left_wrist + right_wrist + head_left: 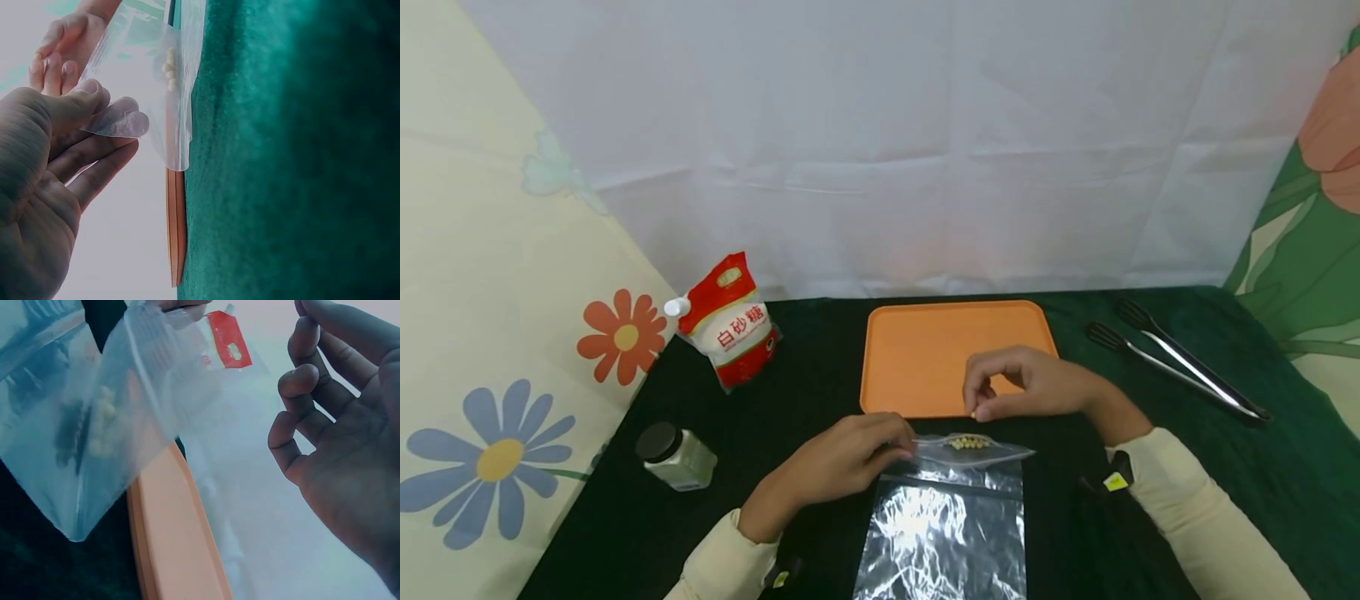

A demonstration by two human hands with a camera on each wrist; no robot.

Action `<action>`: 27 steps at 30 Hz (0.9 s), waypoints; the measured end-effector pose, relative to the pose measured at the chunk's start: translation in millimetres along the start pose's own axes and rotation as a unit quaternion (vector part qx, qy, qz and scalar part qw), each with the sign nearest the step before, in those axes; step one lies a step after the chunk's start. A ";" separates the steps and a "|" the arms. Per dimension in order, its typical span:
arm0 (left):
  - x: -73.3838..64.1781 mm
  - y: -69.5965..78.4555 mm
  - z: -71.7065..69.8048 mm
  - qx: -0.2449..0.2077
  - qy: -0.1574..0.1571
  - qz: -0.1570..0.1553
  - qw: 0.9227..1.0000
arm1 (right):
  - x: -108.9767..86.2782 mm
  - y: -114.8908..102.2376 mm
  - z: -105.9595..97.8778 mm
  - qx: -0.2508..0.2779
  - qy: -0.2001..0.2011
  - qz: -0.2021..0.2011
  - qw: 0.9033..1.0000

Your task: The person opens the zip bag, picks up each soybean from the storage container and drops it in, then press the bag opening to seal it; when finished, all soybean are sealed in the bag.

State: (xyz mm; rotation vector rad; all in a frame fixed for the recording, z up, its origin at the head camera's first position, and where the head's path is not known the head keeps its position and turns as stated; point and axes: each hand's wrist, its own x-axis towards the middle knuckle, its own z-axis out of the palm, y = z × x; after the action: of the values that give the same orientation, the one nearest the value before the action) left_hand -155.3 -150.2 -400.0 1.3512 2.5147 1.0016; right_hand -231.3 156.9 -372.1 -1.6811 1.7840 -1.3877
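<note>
A clear zip-top bag (951, 533) lies toward me with its mouth parted, and small pale yellow beans (968, 442) show inside near the opening. My left hand (850, 454) pinches the left corner of the bag's mouth between thumb and fingers; the left wrist view shows the film (119, 122) between them. Above the bag and over the near edge of the orange tray (925, 354), my right hand (1033, 385) has thumb and forefinger together with a small pale bean (973, 414) at their tips. Its other fingers are curled in the right wrist view.
A red and white sugar pouch (733, 325) with a white cap stands at the back left. Nearer on that side lies a black-lidded jar (681, 456) of pale contents. Metal tongs (1180, 358) with black heads rest right of the tray on the dark green cloth (1247, 492).
</note>
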 end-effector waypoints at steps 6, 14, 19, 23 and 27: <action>0.5 0.4 -0.1 -0.005 -0.002 -0.009 1.000 | -1.8 1.4 5.1 -0.002 -0.027 0.021 0.999; 1.4 1.2 1.2 -0.004 -0.001 -0.002 1.000 | -6.6 -7.9 2.9 -0.017 -0.013 0.079 0.997; 2.1 3.9 -0.4 0.002 0.012 -0.009 1.000 | -13.0 -22.6 -1.2 -0.103 -0.006 0.116 0.988; 1.3 4.2 -0.8 0.016 0.030 -0.006 0.999 | -21.7 -33.2 2.0 -0.191 -0.032 0.210 0.958; -0.2 2.1 0.6 0.022 0.043 0.004 0.999 | -26.4 -38.2 8.0 -0.234 -0.059 0.270 0.932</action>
State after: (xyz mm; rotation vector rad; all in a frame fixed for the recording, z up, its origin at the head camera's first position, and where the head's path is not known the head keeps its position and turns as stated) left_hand -153.4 -149.2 -399.2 1.3587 2.6115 1.0335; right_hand -196.3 183.5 -355.2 -1.2616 2.3888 -0.6463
